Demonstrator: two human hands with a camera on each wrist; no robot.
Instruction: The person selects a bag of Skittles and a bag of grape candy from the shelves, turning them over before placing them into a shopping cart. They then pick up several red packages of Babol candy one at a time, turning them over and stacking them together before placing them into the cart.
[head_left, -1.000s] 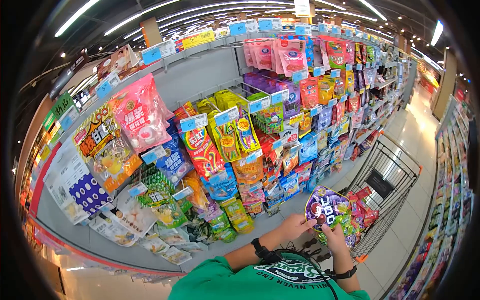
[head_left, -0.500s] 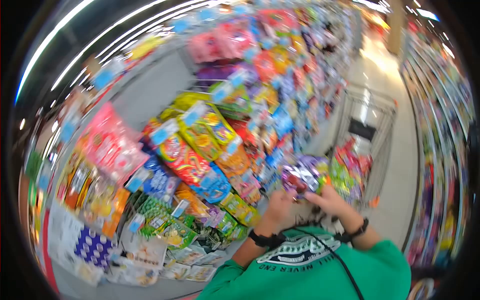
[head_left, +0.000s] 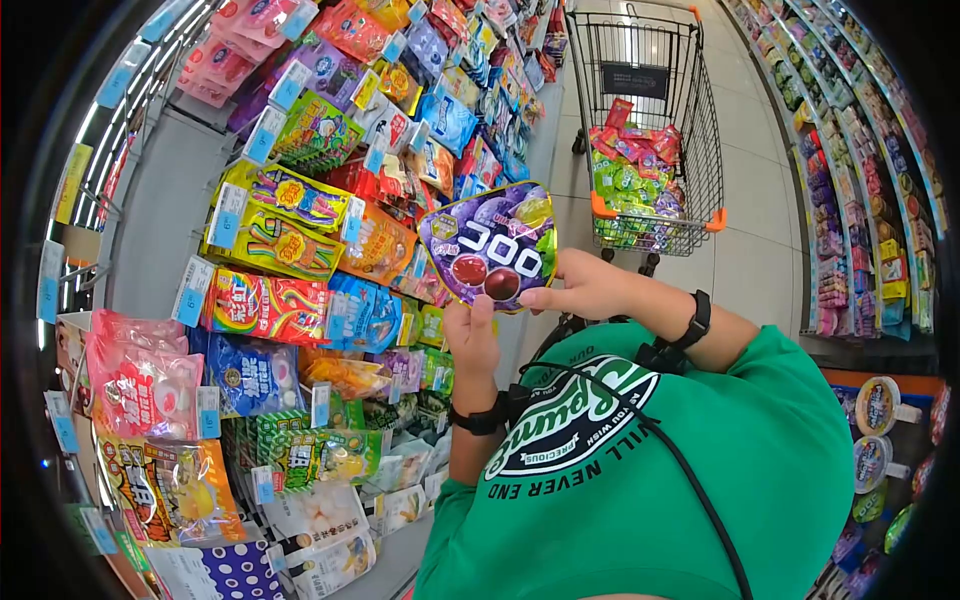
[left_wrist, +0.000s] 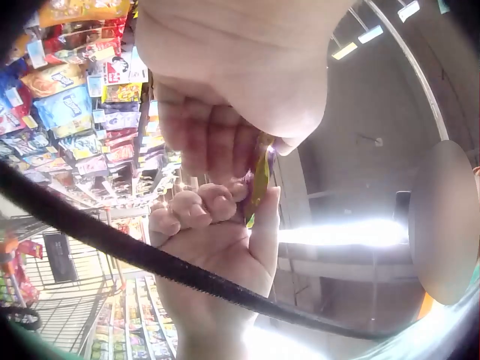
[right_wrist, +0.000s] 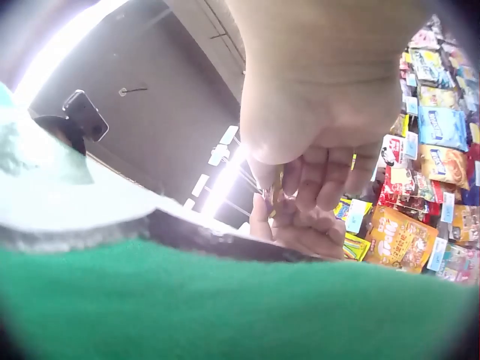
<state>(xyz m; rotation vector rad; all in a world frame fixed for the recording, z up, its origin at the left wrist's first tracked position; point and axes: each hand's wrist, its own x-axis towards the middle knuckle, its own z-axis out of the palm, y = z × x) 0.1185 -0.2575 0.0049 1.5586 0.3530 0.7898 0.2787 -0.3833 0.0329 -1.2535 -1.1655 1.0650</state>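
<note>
Candy bag (head_left: 488, 240) shows its front only in head view.

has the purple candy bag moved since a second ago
Yes: in the head view, the purple candy bag now appears closer to the hanging orange bag, shifted toward it.

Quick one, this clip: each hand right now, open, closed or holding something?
Left hand: closed, holding the purple candy bag by its lower edge.
Right hand: closed, holding the same bag.

Purple bag (head_left: 477, 225) partly hides both hands (head_left: 472, 338) (head_left: 587, 284); price tags (head_left: 228, 215) have unreadable fine print.
</note>
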